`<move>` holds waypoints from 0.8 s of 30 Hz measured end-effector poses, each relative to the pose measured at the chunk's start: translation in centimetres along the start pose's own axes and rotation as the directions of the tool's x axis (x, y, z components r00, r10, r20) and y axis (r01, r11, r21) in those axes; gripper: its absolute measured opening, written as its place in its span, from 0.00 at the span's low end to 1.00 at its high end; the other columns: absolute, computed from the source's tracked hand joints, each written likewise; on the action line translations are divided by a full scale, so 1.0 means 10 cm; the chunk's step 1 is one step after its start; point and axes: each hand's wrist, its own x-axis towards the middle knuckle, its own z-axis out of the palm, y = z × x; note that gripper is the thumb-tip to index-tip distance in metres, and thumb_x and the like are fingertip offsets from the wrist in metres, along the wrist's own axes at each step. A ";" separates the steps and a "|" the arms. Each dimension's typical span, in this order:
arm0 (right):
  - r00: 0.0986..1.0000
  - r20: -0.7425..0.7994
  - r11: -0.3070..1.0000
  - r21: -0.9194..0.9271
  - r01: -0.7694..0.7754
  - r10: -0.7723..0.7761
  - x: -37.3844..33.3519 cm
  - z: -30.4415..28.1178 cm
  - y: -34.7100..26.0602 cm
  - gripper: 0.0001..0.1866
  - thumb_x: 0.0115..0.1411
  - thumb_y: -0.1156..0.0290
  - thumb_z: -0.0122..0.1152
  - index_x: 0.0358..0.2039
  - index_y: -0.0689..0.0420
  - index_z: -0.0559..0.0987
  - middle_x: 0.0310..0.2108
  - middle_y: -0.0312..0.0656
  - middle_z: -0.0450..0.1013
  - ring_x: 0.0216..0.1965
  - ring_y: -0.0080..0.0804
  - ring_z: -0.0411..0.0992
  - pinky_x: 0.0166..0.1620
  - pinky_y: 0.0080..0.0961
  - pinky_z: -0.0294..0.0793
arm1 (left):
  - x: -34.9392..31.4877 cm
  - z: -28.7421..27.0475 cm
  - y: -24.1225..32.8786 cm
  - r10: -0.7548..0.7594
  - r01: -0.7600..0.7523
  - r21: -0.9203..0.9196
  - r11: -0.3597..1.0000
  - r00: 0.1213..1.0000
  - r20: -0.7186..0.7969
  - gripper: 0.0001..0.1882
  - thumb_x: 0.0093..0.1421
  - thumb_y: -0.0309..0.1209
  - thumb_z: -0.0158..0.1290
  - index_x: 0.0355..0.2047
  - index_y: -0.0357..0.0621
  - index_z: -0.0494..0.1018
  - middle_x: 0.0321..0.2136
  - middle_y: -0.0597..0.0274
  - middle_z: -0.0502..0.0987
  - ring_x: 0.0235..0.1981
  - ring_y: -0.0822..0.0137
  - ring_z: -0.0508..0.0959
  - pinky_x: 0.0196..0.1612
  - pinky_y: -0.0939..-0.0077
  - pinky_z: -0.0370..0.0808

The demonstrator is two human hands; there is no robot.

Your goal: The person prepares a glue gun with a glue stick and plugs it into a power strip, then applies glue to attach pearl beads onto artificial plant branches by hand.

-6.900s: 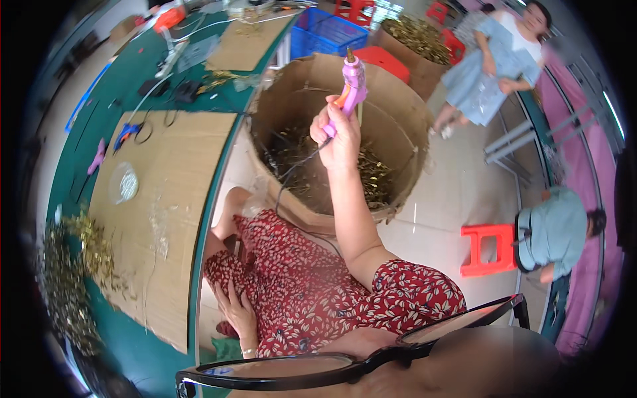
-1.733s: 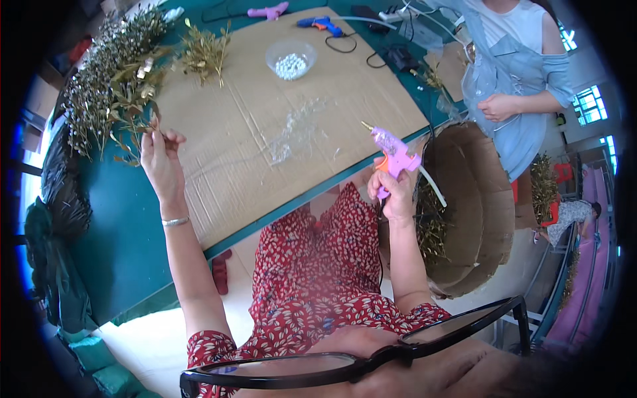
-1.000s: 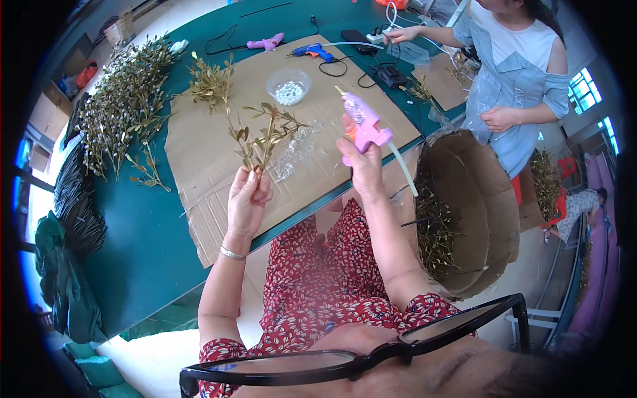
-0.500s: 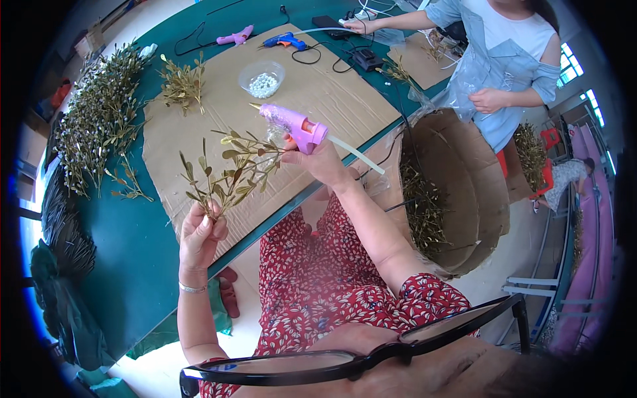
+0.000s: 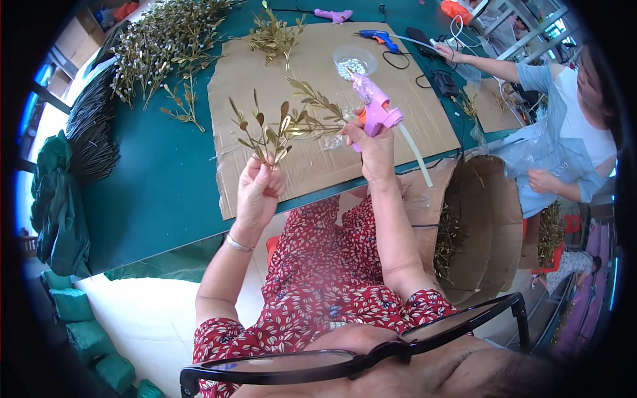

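My left hand (image 5: 261, 192) pinches the lower end of an artificial leaf sprig (image 5: 269, 136) with gold-brown leaves, held upright over the cardboard. In my right hand (image 5: 377, 156) is a lilac glue gun (image 5: 375, 106), a pale glue stick (image 5: 417, 156) trailing from its back. Its nozzle points up and away, overlapping in view a clear bowl (image 5: 367, 58) of white beads. A second leafy sprig (image 5: 317, 103) reaches leftward from my right fingers, which seem to grip its end beside the gun. Whether the two sprigs touch is unclear.
The cardboard sheet (image 5: 398, 132) covers part of the green table (image 5: 146, 192). Leaf bunches (image 5: 275, 40) and a beaded heap (image 5: 159, 46) lie at the far left. A blue glue gun (image 5: 378, 38) and cables lie beyond. A co-worker (image 5: 570, 126) reaches in from the right, behind a large cardboard container (image 5: 497, 225).
The whole view has shifted, so the table appears farther right. Both hands keep their holds. The glue gun now points more steeply away, and the sprigs look more separated.
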 end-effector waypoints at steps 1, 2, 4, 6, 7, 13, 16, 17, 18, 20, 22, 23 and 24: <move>0.999 -0.016 0.999 0.000 -0.042 0.042 -0.06 0.10 0.05 0.22 0.48 0.75 0.69 0.42 0.60 0.69 0.23 0.34 0.72 0.23 0.19 0.69 0.29 0.14 0.67 | 0.05 -0.02 -0.07 0.069 -0.070 -0.077 0.995 0.998 -0.012 0.11 0.62 0.38 0.51 0.38 0.46 0.67 0.19 0.75 0.58 0.20 0.80 0.55 0.22 0.86 0.51; 0.996 -0.032 0.996 -0.001 -0.084 0.084 -0.08 0.18 0.09 0.22 0.48 0.75 0.69 0.41 0.60 0.69 0.22 0.34 0.73 0.23 0.19 0.69 0.29 0.14 0.67 | 0.08 -0.03 -0.09 0.075 -0.073 -0.158 0.985 0.997 0.007 0.10 0.62 0.37 0.51 0.38 0.46 0.67 0.19 0.74 0.59 0.19 0.80 0.55 0.22 0.86 0.51; 0.998 -0.004 0.997 -0.025 -0.067 0.067 -0.01 0.05 0.00 0.22 0.48 0.75 0.70 0.41 0.60 0.69 0.22 0.34 0.73 0.23 0.19 0.69 0.29 0.14 0.67 | 0.06 -0.10 0.10 0.029 -0.029 -0.002 1.000 1.000 -0.011 0.09 0.62 0.37 0.51 0.37 0.47 0.67 0.19 0.74 0.59 0.19 0.80 0.55 0.22 0.86 0.51; 0.996 0.089 0.991 -0.130 -0.013 0.025 -0.01 -0.05 -0.09 0.22 0.49 0.74 0.69 0.42 0.60 0.69 0.23 0.33 0.72 0.23 0.20 0.69 0.29 0.15 0.67 | -0.05 -0.17 0.23 -0.042 0.042 0.191 0.981 0.999 -0.003 0.08 0.63 0.36 0.50 0.37 0.47 0.67 0.19 0.75 0.60 0.19 0.80 0.56 0.22 0.86 0.52; 0.995 0.093 0.991 -0.131 -0.015 0.028 -0.01 -0.02 -0.08 0.22 0.49 0.74 0.69 0.42 0.60 0.69 0.23 0.33 0.72 0.23 0.20 0.69 0.29 0.15 0.67 | -0.08 -0.19 0.29 -0.040 0.040 0.189 0.981 0.999 -0.006 0.08 0.63 0.36 0.50 0.37 0.47 0.67 0.19 0.75 0.60 0.19 0.80 0.56 0.22 0.86 0.52; 0.986 0.065 0.985 0.069 -0.160 0.156 -0.21 0.45 0.13 0.21 0.50 0.74 0.68 0.42 0.59 0.69 0.23 0.34 0.71 0.24 0.24 0.71 0.29 0.19 0.70 | -0.01 -0.07 0.13 0.136 -0.139 -0.076 0.987 0.990 -0.039 0.11 0.64 0.40 0.47 0.38 0.48 0.66 0.19 0.72 0.57 0.18 0.79 0.53 0.21 0.84 0.49; 0.993 0.033 0.992 0.056 -0.117 0.115 -0.28 0.45 0.14 0.20 0.51 0.74 0.68 0.42 0.58 0.68 0.23 0.34 0.71 0.24 0.25 0.71 0.29 0.22 0.71 | 0.05 -0.10 0.01 0.157 -0.161 -0.160 0.974 0.987 -0.039 0.12 0.64 0.41 0.47 0.38 0.47 0.66 0.19 0.73 0.57 0.18 0.79 0.53 0.20 0.84 0.49; 0.998 0.013 0.998 0.031 -0.054 0.054 -0.29 0.43 0.14 0.20 0.51 0.75 0.67 0.42 0.58 0.68 0.23 0.34 0.70 0.24 0.26 0.71 0.29 0.23 0.71 | 0.05 -0.10 -0.02 0.153 -0.159 -0.192 0.968 0.987 -0.048 0.12 0.64 0.42 0.46 0.38 0.47 0.66 0.19 0.73 0.58 0.18 0.80 0.54 0.20 0.84 0.49; 0.998 0.011 0.998 0.029 -0.055 0.054 -0.29 0.42 0.15 0.20 0.51 0.75 0.67 0.42 0.58 0.68 0.23 0.34 0.70 0.24 0.26 0.71 0.29 0.23 0.71 | 0.06 -0.08 -0.05 0.143 -0.147 -0.219 0.964 0.989 -0.035 0.13 0.65 0.43 0.44 0.39 0.46 0.67 0.19 0.74 0.57 0.18 0.80 0.53 0.20 0.84 0.49; 0.999 0.020 0.992 0.113 -0.049 0.047 -0.29 0.41 0.14 0.19 0.53 0.75 0.65 0.42 0.60 0.67 0.24 0.36 0.71 0.26 0.22 0.71 0.30 0.19 0.69 | 0.09 0.03 -0.11 0.077 -0.078 -0.375 0.924 0.997 -0.016 0.14 0.65 0.42 0.43 0.40 0.46 0.67 0.19 0.75 0.57 0.17 0.80 0.52 0.20 0.84 0.49; 0.999 -0.016 0.992 0.124 -0.034 0.036 -0.28 0.41 0.16 0.19 0.53 0.75 0.65 0.42 0.60 0.67 0.24 0.36 0.71 0.25 0.22 0.71 0.30 0.19 0.69 | 0.11 0.07 -0.17 -0.037 0.075 -0.679 0.731 0.997 0.069 0.15 0.67 0.41 0.41 0.41 0.43 0.67 0.18 0.75 0.56 0.16 0.80 0.51 0.19 0.84 0.49; 0.998 -0.048 0.991 0.136 -0.019 0.026 -0.26 0.40 0.17 0.19 0.53 0.75 0.64 0.42 0.59 0.67 0.24 0.36 0.71 0.25 0.23 0.71 0.30 0.18 0.70 | 0.11 0.06 -0.15 -0.038 0.076 -0.679 0.731 0.997 0.071 0.15 0.67 0.41 0.41 0.41 0.43 0.67 0.18 0.75 0.56 0.16 0.80 0.51 0.19 0.84 0.49; 0.998 -0.051 0.991 0.134 -0.016 0.023 -0.21 0.35 0.13 0.19 0.53 0.75 0.64 0.42 0.59 0.67 0.24 0.36 0.71 0.25 0.23 0.71 0.30 0.18 0.70 | 0.10 0.04 -0.11 -0.060 0.113 -0.780 0.615 0.994 0.096 0.15 0.67 0.41 0.40 0.40 0.41 0.67 0.18 0.74 0.55 0.16 0.80 0.50 0.19 0.84 0.48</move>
